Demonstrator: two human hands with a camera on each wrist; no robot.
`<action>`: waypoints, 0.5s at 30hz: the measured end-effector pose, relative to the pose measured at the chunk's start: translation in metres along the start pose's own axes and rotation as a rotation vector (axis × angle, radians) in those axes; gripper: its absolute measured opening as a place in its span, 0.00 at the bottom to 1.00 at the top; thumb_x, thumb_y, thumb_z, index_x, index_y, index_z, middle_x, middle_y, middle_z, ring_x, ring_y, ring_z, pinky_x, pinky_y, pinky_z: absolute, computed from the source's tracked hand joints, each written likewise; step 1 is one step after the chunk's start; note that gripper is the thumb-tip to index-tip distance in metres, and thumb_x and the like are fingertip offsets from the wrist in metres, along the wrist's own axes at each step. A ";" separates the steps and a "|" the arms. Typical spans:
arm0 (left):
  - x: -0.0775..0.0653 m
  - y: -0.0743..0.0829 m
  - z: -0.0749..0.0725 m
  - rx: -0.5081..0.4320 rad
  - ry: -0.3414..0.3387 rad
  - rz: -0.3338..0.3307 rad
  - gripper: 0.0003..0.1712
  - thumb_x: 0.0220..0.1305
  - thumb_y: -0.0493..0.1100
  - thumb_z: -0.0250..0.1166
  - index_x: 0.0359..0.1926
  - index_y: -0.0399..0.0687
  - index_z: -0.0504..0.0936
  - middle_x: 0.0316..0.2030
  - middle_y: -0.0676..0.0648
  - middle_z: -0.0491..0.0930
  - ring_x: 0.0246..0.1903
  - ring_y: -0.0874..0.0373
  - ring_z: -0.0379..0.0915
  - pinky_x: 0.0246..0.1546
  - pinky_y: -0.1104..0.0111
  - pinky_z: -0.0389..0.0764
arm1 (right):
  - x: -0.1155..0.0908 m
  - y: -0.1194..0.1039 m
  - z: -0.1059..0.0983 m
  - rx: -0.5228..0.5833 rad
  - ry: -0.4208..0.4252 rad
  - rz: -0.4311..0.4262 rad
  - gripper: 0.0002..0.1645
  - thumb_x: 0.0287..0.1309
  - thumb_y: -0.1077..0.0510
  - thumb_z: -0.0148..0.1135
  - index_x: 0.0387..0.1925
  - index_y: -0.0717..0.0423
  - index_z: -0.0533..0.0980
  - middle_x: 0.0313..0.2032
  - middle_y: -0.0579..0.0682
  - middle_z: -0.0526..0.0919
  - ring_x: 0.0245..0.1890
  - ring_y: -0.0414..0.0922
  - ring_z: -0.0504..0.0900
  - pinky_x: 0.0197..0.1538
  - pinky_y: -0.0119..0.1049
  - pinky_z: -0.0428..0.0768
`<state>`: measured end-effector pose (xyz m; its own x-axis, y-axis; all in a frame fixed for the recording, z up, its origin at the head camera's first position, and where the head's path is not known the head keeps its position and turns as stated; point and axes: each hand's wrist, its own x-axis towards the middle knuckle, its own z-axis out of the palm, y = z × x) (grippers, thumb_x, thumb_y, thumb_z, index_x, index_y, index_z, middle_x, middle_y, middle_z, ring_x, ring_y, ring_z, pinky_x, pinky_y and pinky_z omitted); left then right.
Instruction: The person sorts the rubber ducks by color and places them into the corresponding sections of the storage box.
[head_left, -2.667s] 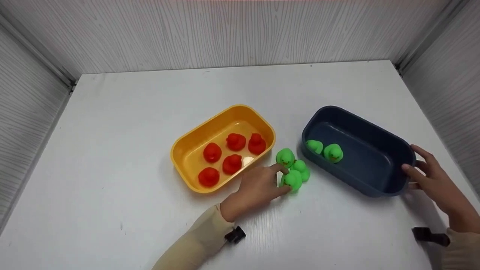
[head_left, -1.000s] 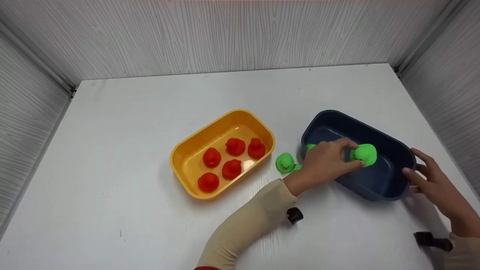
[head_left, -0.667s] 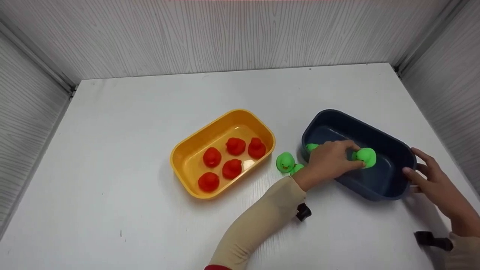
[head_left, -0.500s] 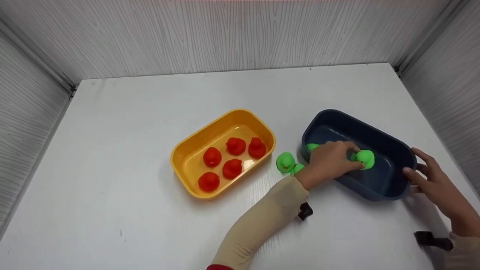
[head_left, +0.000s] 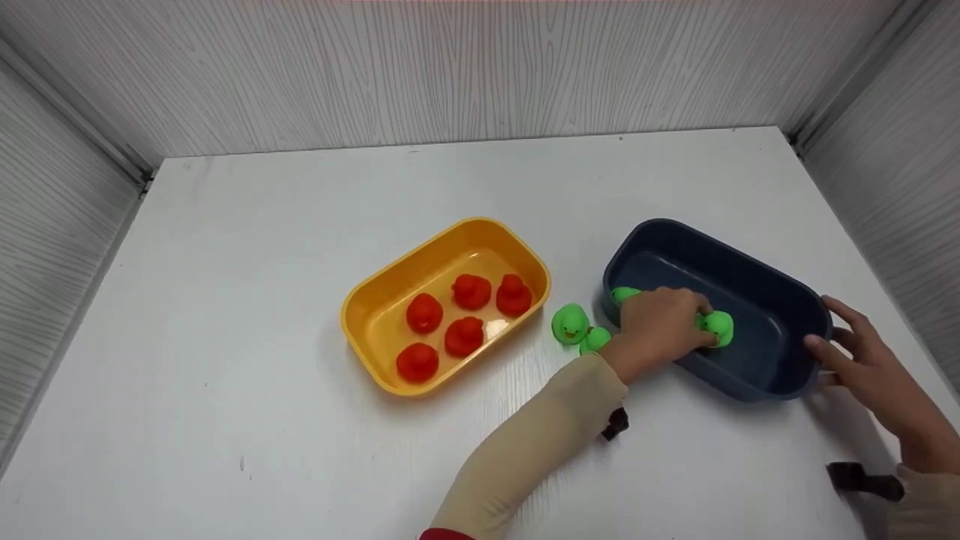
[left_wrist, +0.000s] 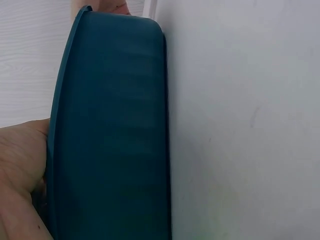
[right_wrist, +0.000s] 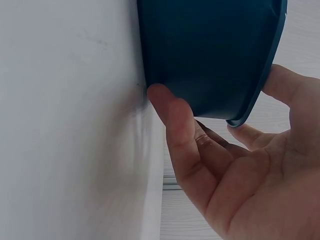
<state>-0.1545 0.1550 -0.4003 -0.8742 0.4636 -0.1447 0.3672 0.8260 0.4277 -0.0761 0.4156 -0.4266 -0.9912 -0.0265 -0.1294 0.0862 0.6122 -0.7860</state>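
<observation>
In the head view my left hand [head_left: 664, 326] reaches over the near wall of the dark blue bin [head_left: 739, 386]. Its thumb and index finger pinch a green rubber duck [head_left: 720, 328] low inside. Another green duck [head_left: 624, 294] shows in the bin's left end; the hand hides part of the floor. My right hand [head_left: 870, 367] grips the bin's right end, thumb at the rim and fingers against the outside, as the right wrist view shows the hand [right_wrist: 235, 160] too. In the left wrist view the bin's outer wall [left_wrist: 110, 125] hides the left fingertips.
Two green ducks [head_left: 571, 324] sit on the white table [head_left: 225, 300] between the bins, one partly behind the left wrist. A yellow bin [head_left: 367, 300] with several red ducks [head_left: 424, 313] stands to the left. Wood-grain panels [head_left: 480, 75] enclose the table's back and sides.
My left hand took a green duck from the table group, carried it right over the blue bin, then lowered it inside and slightly left. The right hand keeps its hold on the bin.
</observation>
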 end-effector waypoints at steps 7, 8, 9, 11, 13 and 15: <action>0.001 0.001 0.000 0.009 -0.030 0.005 0.20 0.53 0.66 0.67 0.49 0.81 0.80 0.46 0.68 0.82 0.41 0.68 0.78 0.32 0.73 0.73 | 0.000 0.000 0.001 -0.019 0.002 -0.002 0.40 0.72 0.54 0.47 0.76 0.39 0.39 0.58 0.65 0.62 0.40 0.20 0.74 0.35 0.25 0.79; 0.000 0.001 0.000 0.006 -0.035 0.009 0.21 0.53 0.66 0.67 0.50 0.82 0.80 0.47 0.69 0.82 0.41 0.68 0.78 0.31 0.73 0.73 | 0.000 0.000 0.001 -0.019 0.001 -0.002 0.40 0.72 0.54 0.47 0.76 0.39 0.39 0.58 0.67 0.61 0.40 0.20 0.74 0.35 0.25 0.79; 0.000 0.000 0.000 0.002 -0.038 0.013 0.21 0.53 0.66 0.68 0.51 0.82 0.80 0.47 0.69 0.81 0.41 0.68 0.78 0.31 0.73 0.72 | 0.000 0.000 0.001 -0.019 0.000 -0.001 0.40 0.72 0.54 0.47 0.76 0.39 0.39 0.58 0.68 0.60 0.40 0.20 0.74 0.35 0.25 0.79; 0.000 -0.001 0.000 -0.004 -0.044 0.026 0.24 0.53 0.66 0.67 0.53 0.81 0.78 0.48 0.69 0.81 0.42 0.68 0.78 0.31 0.74 0.71 | 0.000 0.000 0.001 -0.016 -0.004 0.000 0.40 0.72 0.54 0.47 0.76 0.39 0.39 0.58 0.68 0.60 0.40 0.20 0.74 0.35 0.25 0.79; 0.000 -0.002 0.000 -0.004 -0.051 0.042 0.26 0.54 0.67 0.67 0.56 0.80 0.76 0.49 0.69 0.81 0.40 0.68 0.78 0.30 0.74 0.71 | 0.000 0.000 0.001 -0.012 -0.009 0.000 0.40 0.72 0.54 0.46 0.76 0.39 0.38 0.59 0.71 0.58 0.41 0.20 0.74 0.35 0.25 0.79; -0.001 -0.003 0.000 0.002 -0.048 0.059 0.29 0.54 0.68 0.65 0.58 0.80 0.74 0.47 0.68 0.82 0.37 0.68 0.77 0.28 0.73 0.70 | -0.001 0.000 0.001 -0.009 -0.010 0.002 0.40 0.73 0.54 0.46 0.76 0.39 0.38 0.60 0.74 0.56 0.40 0.19 0.73 0.35 0.25 0.79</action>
<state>-0.1553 0.1519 -0.4012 -0.8348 0.5261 -0.1621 0.4180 0.7974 0.4353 -0.0754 0.4147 -0.4271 -0.9901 -0.0332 -0.1365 0.0869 0.6191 -0.7805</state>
